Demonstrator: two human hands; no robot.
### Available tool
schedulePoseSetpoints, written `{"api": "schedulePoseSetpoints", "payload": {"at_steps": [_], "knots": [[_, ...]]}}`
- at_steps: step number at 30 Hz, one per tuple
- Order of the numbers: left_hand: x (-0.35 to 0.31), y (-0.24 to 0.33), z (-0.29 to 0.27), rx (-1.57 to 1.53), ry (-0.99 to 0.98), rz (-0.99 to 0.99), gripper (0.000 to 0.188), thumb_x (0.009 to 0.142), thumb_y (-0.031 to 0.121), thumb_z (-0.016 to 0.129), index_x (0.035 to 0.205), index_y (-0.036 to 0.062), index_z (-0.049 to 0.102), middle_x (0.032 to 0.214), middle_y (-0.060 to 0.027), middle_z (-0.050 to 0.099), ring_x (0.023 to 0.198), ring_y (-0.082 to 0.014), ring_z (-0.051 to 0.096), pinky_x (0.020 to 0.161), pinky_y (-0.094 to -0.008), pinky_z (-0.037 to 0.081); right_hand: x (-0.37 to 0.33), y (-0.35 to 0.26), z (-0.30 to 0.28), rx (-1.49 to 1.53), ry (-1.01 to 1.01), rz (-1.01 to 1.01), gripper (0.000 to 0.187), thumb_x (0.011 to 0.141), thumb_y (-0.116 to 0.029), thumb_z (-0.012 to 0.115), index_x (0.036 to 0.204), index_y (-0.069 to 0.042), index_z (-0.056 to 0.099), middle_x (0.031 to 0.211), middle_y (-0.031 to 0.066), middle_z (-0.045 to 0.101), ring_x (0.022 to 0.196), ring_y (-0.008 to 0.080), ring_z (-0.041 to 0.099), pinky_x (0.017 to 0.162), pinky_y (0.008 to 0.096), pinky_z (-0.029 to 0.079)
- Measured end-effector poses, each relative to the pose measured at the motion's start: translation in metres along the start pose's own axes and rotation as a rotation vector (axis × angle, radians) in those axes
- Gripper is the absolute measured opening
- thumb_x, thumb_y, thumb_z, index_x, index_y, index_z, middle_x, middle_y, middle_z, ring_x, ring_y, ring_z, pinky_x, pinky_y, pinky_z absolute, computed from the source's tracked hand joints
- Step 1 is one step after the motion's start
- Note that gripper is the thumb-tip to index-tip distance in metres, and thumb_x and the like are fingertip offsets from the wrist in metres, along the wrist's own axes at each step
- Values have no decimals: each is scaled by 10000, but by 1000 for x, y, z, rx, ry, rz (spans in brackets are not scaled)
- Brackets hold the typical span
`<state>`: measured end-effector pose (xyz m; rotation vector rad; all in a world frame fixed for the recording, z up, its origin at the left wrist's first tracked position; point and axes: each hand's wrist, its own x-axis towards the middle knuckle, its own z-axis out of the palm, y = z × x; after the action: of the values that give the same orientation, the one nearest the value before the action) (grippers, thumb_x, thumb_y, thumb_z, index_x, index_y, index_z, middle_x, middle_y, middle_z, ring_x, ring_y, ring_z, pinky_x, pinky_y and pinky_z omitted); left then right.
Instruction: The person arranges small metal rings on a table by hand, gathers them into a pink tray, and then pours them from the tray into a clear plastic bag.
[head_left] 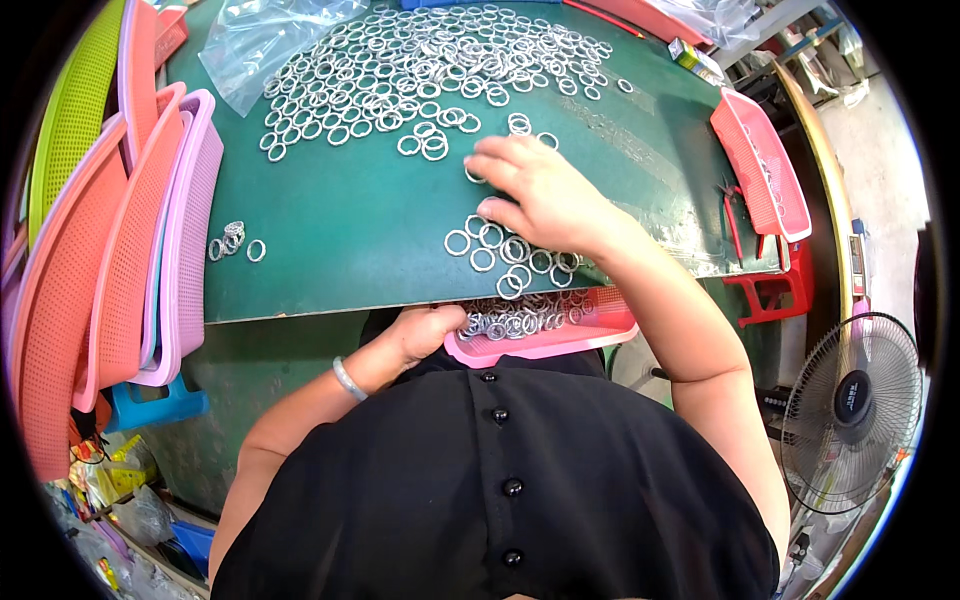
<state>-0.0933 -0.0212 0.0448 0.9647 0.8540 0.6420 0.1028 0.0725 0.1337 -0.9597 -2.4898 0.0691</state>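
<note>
My right hand (545,195) is over the green table (340,220), palm down, thumb apart from the fingers. A silver ring (474,175) shows partly beneath its fingertips. Between this hand and the table's near edge lies a loose group of silver rings (488,236), some overlapping. Below that edge, against my black top, a pink plastic basket (545,346) holds many more rings (520,322). My left hand (432,332) is closed on the basket's left end, its fingers mostly hidden. Farther back spreads a large heap of rings (440,60).
Colourful perforated baskets (120,240) are stacked at the left, near a few separate rings (232,238). A clear plastic bag (262,50) lies at the back left. To the right are another pink basket (740,150), red-handled pliers (735,215), a red stool (785,290) and a fan (850,410).
</note>
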Motion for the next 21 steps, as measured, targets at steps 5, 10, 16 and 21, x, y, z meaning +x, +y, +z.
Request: {"api": "schedulePoseSetpoints", "payload": {"at_steps": [5,10,16,21], "knots": [[1,-1,-2,7,-26,39,457,666,-48,482,1111,-17,584,1042,-55,595,933,-169,549,761,-284,457,-5,-1,-18,168,-138,57,208,789,-200,648,952,-70,654,1075,102,597,990,287,541,879,412,418],[1,3,-2,0,-68,54,482,667,-42,472,1137,-17,576,1086,-55,584,968,-167,541,797,-285,451,-14,17,-9,-239,14,192,238,789,-194,645,989,-65,656,1126,66,589,1087,269,491,907,414,397],[1,-1,-1,20,-37,78,452,691,-29,449,1116,7,598,1002,-21,591,885,-141,539,778,-273,446,-16,14,-21,-43,-82,195,252,791,-213,649,993,-64,661,1111,89,589,1070,281,497,899,419,401],[1,-2,-1,-5,-32,82,427,685,-34,471,1092,-8,597,989,-34,593,883,-149,542,770,-286,454,-7,39,-6,-15,72,227,431,817,-276,647,1177,-53,567,1238,186,506,1175,338,450,972,415,389]]}}
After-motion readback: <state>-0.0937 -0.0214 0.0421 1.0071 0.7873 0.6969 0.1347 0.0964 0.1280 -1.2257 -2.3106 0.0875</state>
